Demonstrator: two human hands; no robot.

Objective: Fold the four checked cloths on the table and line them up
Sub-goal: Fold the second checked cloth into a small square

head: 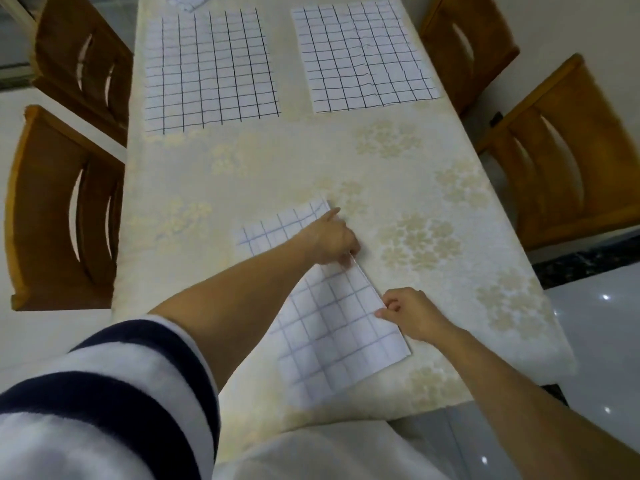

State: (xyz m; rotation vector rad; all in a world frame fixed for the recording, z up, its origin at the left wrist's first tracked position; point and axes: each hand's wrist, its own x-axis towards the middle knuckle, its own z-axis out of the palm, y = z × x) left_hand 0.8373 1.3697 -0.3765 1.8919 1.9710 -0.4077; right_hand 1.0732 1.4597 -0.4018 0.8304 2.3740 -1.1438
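A white checked cloth [332, 327] lies near the table's front edge, turned at an angle, with its far part under my left arm. My left hand [332, 239] lies across its far right edge, index finger stretched out, the other fingers pinching the edge. My right hand [412, 311] pinches the same right edge nearer to me. Two more checked cloths lie flat at the far end, one on the left [211, 69] and one on the right [363, 57]. A corner of a fourth cloth [190, 1] shows at the top edge.
The table [242, 174] carries a cream tablecloth with a pale flower pattern. Two wooden chairs stand on the left [62, 209] and two on the right [561, 174]. A glossy white floor lies to the right of the table.
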